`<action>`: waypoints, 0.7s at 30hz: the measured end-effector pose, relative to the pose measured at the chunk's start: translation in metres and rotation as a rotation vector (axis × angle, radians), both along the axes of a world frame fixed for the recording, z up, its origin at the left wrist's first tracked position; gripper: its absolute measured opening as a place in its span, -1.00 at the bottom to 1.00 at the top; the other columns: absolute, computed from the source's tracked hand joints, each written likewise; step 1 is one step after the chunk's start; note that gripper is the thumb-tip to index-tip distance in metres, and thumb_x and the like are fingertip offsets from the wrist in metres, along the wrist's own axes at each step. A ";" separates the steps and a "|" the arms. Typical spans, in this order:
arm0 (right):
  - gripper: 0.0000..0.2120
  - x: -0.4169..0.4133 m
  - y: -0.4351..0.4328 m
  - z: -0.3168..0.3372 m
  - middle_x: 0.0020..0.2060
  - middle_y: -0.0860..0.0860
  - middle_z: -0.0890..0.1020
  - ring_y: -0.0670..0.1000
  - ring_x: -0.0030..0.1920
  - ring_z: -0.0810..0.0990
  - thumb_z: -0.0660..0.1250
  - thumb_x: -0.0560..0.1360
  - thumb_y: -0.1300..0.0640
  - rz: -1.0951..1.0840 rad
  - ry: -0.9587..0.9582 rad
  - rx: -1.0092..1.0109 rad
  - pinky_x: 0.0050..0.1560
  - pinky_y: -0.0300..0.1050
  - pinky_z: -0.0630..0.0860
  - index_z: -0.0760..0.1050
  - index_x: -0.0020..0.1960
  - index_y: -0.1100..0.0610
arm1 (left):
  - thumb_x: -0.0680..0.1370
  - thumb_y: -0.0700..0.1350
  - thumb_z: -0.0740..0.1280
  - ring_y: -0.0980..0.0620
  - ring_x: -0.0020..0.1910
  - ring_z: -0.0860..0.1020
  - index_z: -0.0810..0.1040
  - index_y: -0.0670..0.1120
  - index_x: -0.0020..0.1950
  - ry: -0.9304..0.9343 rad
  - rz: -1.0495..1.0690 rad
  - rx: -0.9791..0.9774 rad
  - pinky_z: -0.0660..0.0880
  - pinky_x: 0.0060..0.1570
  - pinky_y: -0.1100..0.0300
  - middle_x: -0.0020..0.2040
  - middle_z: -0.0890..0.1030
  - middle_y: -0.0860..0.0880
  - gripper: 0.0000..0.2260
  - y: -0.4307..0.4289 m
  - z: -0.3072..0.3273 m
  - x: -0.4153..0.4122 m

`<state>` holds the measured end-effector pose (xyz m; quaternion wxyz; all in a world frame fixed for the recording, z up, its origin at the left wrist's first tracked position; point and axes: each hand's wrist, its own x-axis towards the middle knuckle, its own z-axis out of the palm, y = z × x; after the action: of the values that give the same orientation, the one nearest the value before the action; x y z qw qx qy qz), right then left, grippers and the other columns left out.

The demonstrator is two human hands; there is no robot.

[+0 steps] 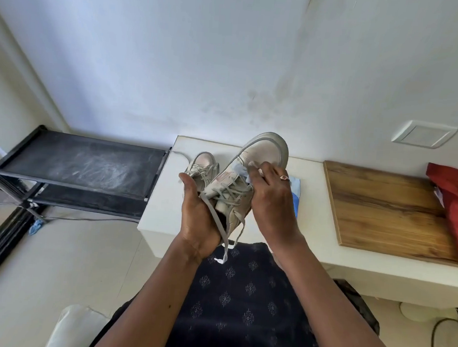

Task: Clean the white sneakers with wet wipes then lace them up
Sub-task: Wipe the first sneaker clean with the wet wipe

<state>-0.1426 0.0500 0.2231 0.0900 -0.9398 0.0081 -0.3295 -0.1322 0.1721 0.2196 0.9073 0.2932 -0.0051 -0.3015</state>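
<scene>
My left hand grips the heel end of a white sneaker, held up above the white ledge with its toe pointing away and its loose laces hanging down. My right hand presses a bunched wet wipe against the side of that sneaker, fingers curled on the wipe. The second white sneaker stands on the ledge just behind my left hand, partly hidden by it. A blue and white wipe pack lies on the ledge behind my right hand, mostly hidden.
A black metal rack stands left of the ledge. A wooden board covers the ledge to the right, with a red cloth on it. Cables lie on the floor at the lower right. A white wall rises close behind.
</scene>
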 end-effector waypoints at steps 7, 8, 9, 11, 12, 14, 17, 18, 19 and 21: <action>-0.76 -0.015 0.025 -0.018 -0.20 0.14 0.61 0.13 -0.14 0.55 0.34 0.28 0.48 0.075 0.001 0.175 -0.05 -0.09 0.48 0.59 -0.08 0.32 | 0.53 0.37 -0.12 -0.16 0.08 0.57 0.58 -0.23 0.16 0.057 0.061 0.095 0.46 0.11 0.02 0.10 0.60 -0.25 -0.22 0.002 -0.006 0.004; -0.78 -0.020 0.030 -0.019 -0.20 0.14 0.62 0.12 -0.13 0.55 0.25 0.32 0.44 0.100 0.010 0.197 -0.06 -0.06 0.51 0.59 -0.10 0.31 | 0.54 0.35 -0.11 -0.17 0.07 0.58 0.53 -0.25 0.20 0.070 0.063 0.091 0.48 0.13 0.03 0.10 0.60 -0.26 -0.24 0.003 -0.006 0.004; -0.76 -0.024 0.034 -0.017 -0.20 0.13 0.64 0.11 -0.14 0.58 0.19 0.35 0.39 0.134 0.029 0.231 -0.07 -0.06 0.54 0.60 -0.11 0.30 | 0.55 0.34 -0.10 -0.17 0.05 0.59 0.51 -0.25 0.21 0.075 0.066 0.092 0.48 0.15 0.02 0.09 0.60 -0.27 -0.26 0.004 -0.007 0.006; -0.74 -0.029 0.035 -0.012 -0.18 0.12 0.68 0.03 -0.16 0.62 0.18 0.38 0.33 0.192 0.046 0.388 -0.08 -0.21 0.55 0.64 -0.12 0.27 | 0.57 0.30 -0.12 -0.19 0.05 0.60 0.51 -0.25 0.20 0.045 0.062 0.122 0.46 0.18 -0.02 0.08 0.61 -0.28 -0.29 0.008 -0.008 0.010; -0.77 -0.029 0.032 -0.007 -0.17 0.09 0.69 -0.04 -0.18 0.62 0.23 0.38 0.34 0.196 0.054 0.533 -0.11 -0.33 0.52 0.66 -0.10 0.24 | 0.57 0.29 -0.15 -0.19 0.06 0.59 0.52 -0.24 0.19 0.011 0.055 0.158 0.47 0.17 -0.02 0.05 0.63 -0.26 -0.29 0.009 -0.007 0.011; -0.76 -0.024 0.024 0.004 -0.19 -0.01 0.68 -0.16 -0.25 0.57 0.32 0.40 0.36 0.136 0.055 0.797 -0.22 -0.42 0.45 0.65 -0.03 0.13 | 0.57 0.29 -0.18 -0.17 0.06 0.58 0.50 -0.24 0.20 -0.057 0.048 0.236 0.48 0.13 0.03 0.03 0.64 -0.23 -0.28 0.008 -0.002 0.011; -0.75 -0.010 0.013 0.023 -0.20 0.04 0.69 -0.20 -0.28 0.49 0.34 0.40 0.39 0.021 -0.141 0.647 -0.25 -0.44 0.40 0.65 0.00 0.16 | 0.45 0.44 -0.18 -0.16 0.22 0.50 0.56 -0.12 0.23 -0.102 0.039 0.268 0.40 0.25 0.04 0.18 0.57 -0.21 -0.17 0.005 0.001 0.009; -0.73 -0.005 0.012 0.027 -0.17 0.08 0.69 -0.17 -0.25 0.52 0.34 0.37 0.43 0.011 -0.169 0.499 -0.20 -0.44 0.41 0.65 0.01 0.21 | 0.34 0.54 -0.16 -0.16 0.20 0.44 0.60 -0.07 0.19 -0.110 0.023 0.249 0.36 0.21 0.06 0.18 0.53 -0.17 -0.10 0.004 0.001 0.008; -0.69 0.002 0.011 0.027 -0.16 0.11 0.68 -0.06 -0.22 0.57 0.35 0.33 0.49 0.019 -0.155 0.382 -0.16 -0.39 0.43 0.63 0.02 0.25 | 0.25 0.60 -0.15 -0.16 0.14 0.37 0.62 -0.04 0.17 -0.126 0.001 0.248 0.29 0.14 0.06 0.14 0.47 -0.14 -0.04 0.003 -0.001 0.009; -0.64 0.014 0.015 0.023 -0.18 0.13 0.65 0.11 -0.19 0.59 0.31 0.28 0.55 0.057 -0.070 0.286 -0.14 -0.21 0.47 0.62 0.01 0.31 | 0.22 0.61 -0.23 -0.10 -0.07 0.41 0.63 -0.05 0.13 -0.173 -0.029 0.250 0.23 -0.06 0.11 -0.08 0.50 -0.11 0.00 0.001 -0.005 0.007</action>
<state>-0.1283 0.0648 0.2463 0.2325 -0.9052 0.0253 -0.3549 -0.1251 0.1734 0.2141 0.8554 0.4287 -0.0499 -0.2863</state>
